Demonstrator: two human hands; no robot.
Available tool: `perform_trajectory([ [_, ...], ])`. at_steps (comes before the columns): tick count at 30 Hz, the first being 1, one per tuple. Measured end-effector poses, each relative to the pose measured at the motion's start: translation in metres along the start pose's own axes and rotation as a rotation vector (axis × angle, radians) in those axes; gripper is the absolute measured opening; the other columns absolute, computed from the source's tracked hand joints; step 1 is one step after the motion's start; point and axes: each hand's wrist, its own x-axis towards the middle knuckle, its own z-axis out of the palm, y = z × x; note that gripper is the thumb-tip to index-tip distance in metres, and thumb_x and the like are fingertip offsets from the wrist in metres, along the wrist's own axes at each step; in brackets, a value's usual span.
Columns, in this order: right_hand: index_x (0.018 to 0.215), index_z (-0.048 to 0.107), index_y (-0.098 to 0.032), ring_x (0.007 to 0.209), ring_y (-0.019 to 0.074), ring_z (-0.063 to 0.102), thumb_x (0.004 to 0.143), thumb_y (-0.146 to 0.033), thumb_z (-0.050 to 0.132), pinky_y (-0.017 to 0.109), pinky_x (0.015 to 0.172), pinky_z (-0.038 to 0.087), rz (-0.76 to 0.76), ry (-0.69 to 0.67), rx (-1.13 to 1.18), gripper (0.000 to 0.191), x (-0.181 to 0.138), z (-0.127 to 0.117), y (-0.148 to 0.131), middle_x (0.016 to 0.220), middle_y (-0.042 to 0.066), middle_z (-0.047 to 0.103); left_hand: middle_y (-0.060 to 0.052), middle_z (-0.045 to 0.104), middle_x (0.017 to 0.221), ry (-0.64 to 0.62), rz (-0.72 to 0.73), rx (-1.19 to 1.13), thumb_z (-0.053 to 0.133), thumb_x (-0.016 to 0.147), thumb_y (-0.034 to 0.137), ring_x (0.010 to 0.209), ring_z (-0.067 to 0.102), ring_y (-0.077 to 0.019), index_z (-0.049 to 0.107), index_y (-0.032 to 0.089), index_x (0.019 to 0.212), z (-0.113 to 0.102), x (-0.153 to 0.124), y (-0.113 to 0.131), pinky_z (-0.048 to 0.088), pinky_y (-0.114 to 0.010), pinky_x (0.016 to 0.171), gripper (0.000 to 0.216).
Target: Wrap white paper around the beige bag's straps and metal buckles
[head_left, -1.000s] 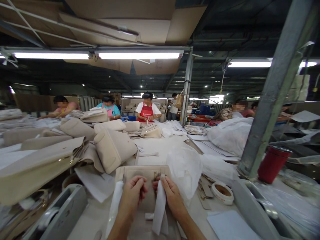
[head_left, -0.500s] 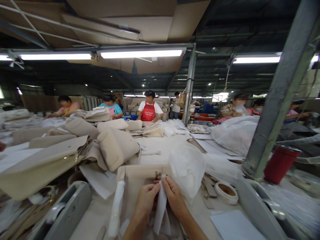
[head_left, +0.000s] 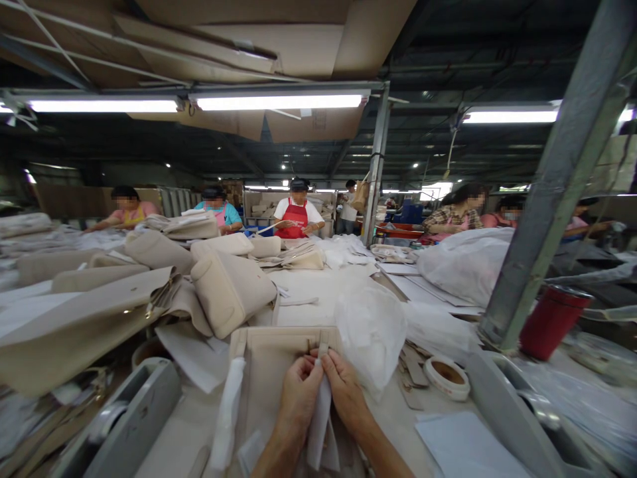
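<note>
From the head camera, a flat beige leather-look handbag (head_left: 271, 372) lies on the pale bench (head_left: 318, 292) right in front of the person, its top edge facing away. The left hand (head_left: 297, 398) and right hand (head_left: 346, 393) meet over the bag's right strap fitting, and the fingers of both are pinched shut on a white strip of wrapping paper (head_left: 318, 418) that hangs down toward the near edge between the wrists. A second white paper-wrapped strap (head_left: 226, 411) lies along the bag's left side. Just right of the hands sits a crumpled clear plastic bag (head_left: 371, 332), and beyond it a roll of tape (head_left: 446, 377) lies flat on the bench. Farther right a red cylindrical cup (head_left: 551, 321) stands beside a slanted grey metal post (head_left: 547, 179). To the left, more beige handbags (head_left: 226, 295) are piled. At the far end a person in a red apron (head_left: 294, 218) works.
</note>
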Motion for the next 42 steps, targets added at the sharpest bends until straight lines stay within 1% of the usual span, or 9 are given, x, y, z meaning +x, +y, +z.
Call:
perform_trajectory([
  [4,0.091,0.070,-0.021,0.092,0.0278,0.065,0.074,-0.066,0.063,0.042,0.091,0.046,0.100,-0.038,0.122,0.049,0.001,-0.002,-0.009,0.091,0.007,0.073,0.003,0.055,0.058,-0.042,-0.020,0.000,0.079,0.053,0.059,0.055,0.048,-0.0109,0.053,0.017,0.066,0.001,-0.006,0.007,0.035,-0.023,0.053,0.051],
  [8,0.097,0.067,-0.019,0.088,0.0268,0.068,0.070,-0.066,0.068,0.040,0.083,0.052,0.212,-0.009,0.243,0.054,0.002,-0.001,-0.019,0.093,0.008,0.075,-0.003,0.062,0.059,-0.300,-0.278,-0.128,0.060,0.068,0.072,0.051,0.056,-0.0162,0.060,0.015,0.079,-0.001,-0.021,0.019,0.043,-0.027,0.052,0.057],
  [12,0.105,0.066,-0.015,0.099,0.0278,0.067,0.066,-0.064,0.071,0.039,0.091,0.050,0.289,0.022,0.411,0.063,0.001,-0.001,-0.025,0.099,0.012,0.075,-0.009,0.068,0.066,-0.462,-0.343,-0.269,0.066,0.073,0.056,0.059,0.064,-0.0181,0.063,0.010,0.081,-0.009,-0.031,0.027,0.048,-0.026,0.057,0.046],
  [19,0.110,0.064,-0.018,0.115,0.0268,0.061,0.059,-0.018,0.079,0.038,0.101,0.044,0.358,-0.205,0.772,0.054,-0.023,-0.017,-0.039,0.118,0.010,0.070,-0.009,0.070,0.075,-0.448,-0.444,-0.248,0.066,0.077,0.040,0.064,0.067,-0.0191,0.064,0.010,0.090,-0.023,-0.045,0.032,0.056,-0.031,0.059,0.033],
  [25,0.128,0.052,-0.021,0.091,0.0198,0.069,0.075,-0.027,0.075,0.031,0.076,0.053,0.307,-0.147,0.605,0.057,-0.046,-0.024,-0.030,0.113,0.009,0.071,-0.012,0.073,0.082,-0.440,-0.425,-0.298,0.068,0.078,0.039,0.069,0.069,-0.0197,0.065,0.009,0.094,-0.015,-0.049,0.024,0.058,-0.031,0.061,0.034],
  [30,0.129,0.051,-0.019,0.072,0.0194,0.068,0.075,-0.033,0.071,0.028,0.061,0.052,0.211,-0.052,0.290,0.059,-0.043,-0.013,-0.019,0.092,0.004,0.074,-0.009,0.071,0.073,-0.441,-0.406,-0.274,0.077,0.070,0.043,0.062,0.066,-0.0178,0.066,0.009,0.087,-0.012,-0.045,0.014,0.055,-0.027,0.055,0.039],
  [33,0.132,0.051,-0.015,0.081,0.0268,0.069,0.072,-0.039,0.069,0.037,0.072,0.054,0.128,0.042,0.010,0.067,-0.038,-0.006,-0.009,0.093,0.008,0.074,-0.004,0.066,0.063,-0.329,-0.425,-0.274,0.080,0.066,0.041,0.055,0.060,-0.0143,0.067,0.010,0.082,-0.012,-0.041,0.009,0.054,-0.028,0.053,0.037],
  [37,0.132,0.054,-0.011,0.116,0.0313,0.058,0.078,-0.044,0.060,0.043,0.103,0.042,-0.014,0.215,-0.252,0.064,-0.043,-0.002,0.002,0.126,0.015,0.063,-0.005,0.067,0.065,-0.367,-0.442,-0.325,0.080,0.066,0.040,0.058,0.060,-0.0144,0.068,0.009,0.086,-0.013,-0.038,0.005,0.054,-0.027,0.056,0.038],
  [42,0.134,0.054,-0.018,0.136,0.0272,0.039,0.083,-0.052,0.053,0.043,0.116,0.025,0.081,0.064,-0.182,0.062,-0.062,-0.013,-0.011,0.136,0.010,0.057,-0.003,0.065,0.060,-0.335,-0.432,-0.301,0.076,0.069,0.035,0.052,0.058,-0.0140,0.064,0.012,0.080,-0.014,-0.036,0.001,0.053,-0.028,0.053,0.029],
])
